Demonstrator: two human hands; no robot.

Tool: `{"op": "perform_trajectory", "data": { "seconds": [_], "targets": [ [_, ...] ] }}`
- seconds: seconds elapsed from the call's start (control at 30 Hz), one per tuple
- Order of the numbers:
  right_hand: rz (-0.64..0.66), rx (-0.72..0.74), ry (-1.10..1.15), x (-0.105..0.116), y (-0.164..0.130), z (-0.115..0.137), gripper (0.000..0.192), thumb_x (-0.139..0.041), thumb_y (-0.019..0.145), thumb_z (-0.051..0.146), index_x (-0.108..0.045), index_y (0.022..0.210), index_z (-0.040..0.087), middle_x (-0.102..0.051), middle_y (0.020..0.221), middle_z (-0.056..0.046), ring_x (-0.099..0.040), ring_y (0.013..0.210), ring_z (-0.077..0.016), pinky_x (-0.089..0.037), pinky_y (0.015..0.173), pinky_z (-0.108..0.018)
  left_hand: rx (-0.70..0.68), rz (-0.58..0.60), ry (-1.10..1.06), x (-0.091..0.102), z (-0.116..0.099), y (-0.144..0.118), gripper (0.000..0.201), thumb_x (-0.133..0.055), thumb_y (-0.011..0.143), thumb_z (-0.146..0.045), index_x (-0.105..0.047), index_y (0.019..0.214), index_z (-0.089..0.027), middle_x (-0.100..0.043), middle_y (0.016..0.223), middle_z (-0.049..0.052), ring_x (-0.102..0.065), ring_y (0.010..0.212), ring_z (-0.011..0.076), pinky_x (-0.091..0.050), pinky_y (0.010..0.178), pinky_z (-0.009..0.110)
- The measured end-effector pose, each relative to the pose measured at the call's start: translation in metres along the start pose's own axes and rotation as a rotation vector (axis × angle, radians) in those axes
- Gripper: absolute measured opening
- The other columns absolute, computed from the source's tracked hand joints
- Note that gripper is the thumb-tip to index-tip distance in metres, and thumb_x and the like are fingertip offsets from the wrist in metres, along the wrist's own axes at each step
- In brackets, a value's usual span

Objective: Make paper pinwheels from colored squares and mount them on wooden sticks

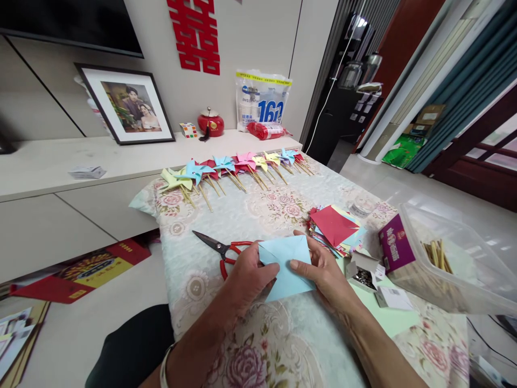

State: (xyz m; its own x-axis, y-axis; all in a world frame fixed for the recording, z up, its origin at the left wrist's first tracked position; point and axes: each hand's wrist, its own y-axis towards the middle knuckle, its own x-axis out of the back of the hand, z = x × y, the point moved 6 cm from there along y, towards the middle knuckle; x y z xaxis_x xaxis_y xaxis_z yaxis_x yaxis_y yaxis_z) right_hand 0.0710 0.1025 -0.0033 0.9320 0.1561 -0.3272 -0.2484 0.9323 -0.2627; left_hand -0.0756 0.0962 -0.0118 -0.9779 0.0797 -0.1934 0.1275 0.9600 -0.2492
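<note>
A white cabinet (36, 180) runs behind the floral-covered desk (226, 226), tiled floor (464, 199) rightward. A red 囍 cutout (196, 35) precedes a bag (250, 102) seemingly reading "160". Right of the scissors (220, 248), the left hand (252, 272) and right hand (321, 267) grip blue paper (285, 250) above the desk, thumbs on top.

Head-worn view, forward and down, close over the hands (247, 274) and tablecloth (226, 218).

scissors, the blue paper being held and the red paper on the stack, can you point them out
Scissors (220, 247): head view, on the pivot.
Blue paper (284, 252): head view, upper middle of its visible face.
Red paper (334, 224): head view, middle of the top sheet.
</note>
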Motion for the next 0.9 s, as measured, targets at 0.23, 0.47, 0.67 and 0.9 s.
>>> {"op": "perform_trajectory", "data": {
  "seconds": [0.23,0.47,0.67,0.9],
  "targets": [
    [-0.081,0.055,-0.107,0.007,0.002,-0.005,0.095,-0.09,0.062,0.028,-0.043,0.144,0.019,-0.072,0.101,-0.006,-0.066,0.085,-0.0214,-0.051,0.07,-0.03,-0.107,-0.114,0.273,0.008,0.002,0.002,0.027,-0.068,0.066,-0.015,-0.062,0.092,-0.02,-0.061,0.065,-0.003,-0.054,0.055,0.0141,-0.038,0.051,0.024],
    [-0.125,0.111,-0.307,0.017,0.008,-0.01,0.09,-0.085,0.062,0.027,-0.047,0.144,0.02,-0.069,0.099,-0.004,-0.062,0.08,-0.0196,-0.048,0.068,-0.029,-0.118,-0.13,0.313,0.004,-0.001,-0.001,0.03,-0.07,0.064,-0.013,-0.063,0.092,-0.02,-0.059,0.061,-0.004,-0.051,0.052,0.0136,-0.034,0.05,0.023],
    [-0.16,0.11,-0.223,0.018,0.007,-0.009,0.088,-0.085,0.061,0.027,-0.049,0.141,0.02,-0.069,0.105,-0.005,-0.064,0.084,-0.0216,-0.051,0.071,-0.031,-0.03,-0.041,0.032,-0.002,0.006,0.001,0.031,-0.072,0.064,-0.017,-0.06,0.092,-0.018,-0.067,0.069,0.0,-0.063,0.063,0.0176,-0.047,0.058,0.026],
    [-0.162,0.096,-0.004,0.01,0.003,-0.005,0.092,-0.091,0.058,0.027,-0.049,0.139,0.02,-0.072,0.101,-0.005,-0.067,0.083,-0.0211,-0.051,0.074,-0.032,0.012,0.038,-0.205,-0.012,0.005,-0.004,0.039,-0.078,0.065,-0.025,-0.071,0.101,-0.013,-0.076,0.087,0.009,-0.07,0.08,0.0236,-0.055,0.073,0.032]
  ]
}}
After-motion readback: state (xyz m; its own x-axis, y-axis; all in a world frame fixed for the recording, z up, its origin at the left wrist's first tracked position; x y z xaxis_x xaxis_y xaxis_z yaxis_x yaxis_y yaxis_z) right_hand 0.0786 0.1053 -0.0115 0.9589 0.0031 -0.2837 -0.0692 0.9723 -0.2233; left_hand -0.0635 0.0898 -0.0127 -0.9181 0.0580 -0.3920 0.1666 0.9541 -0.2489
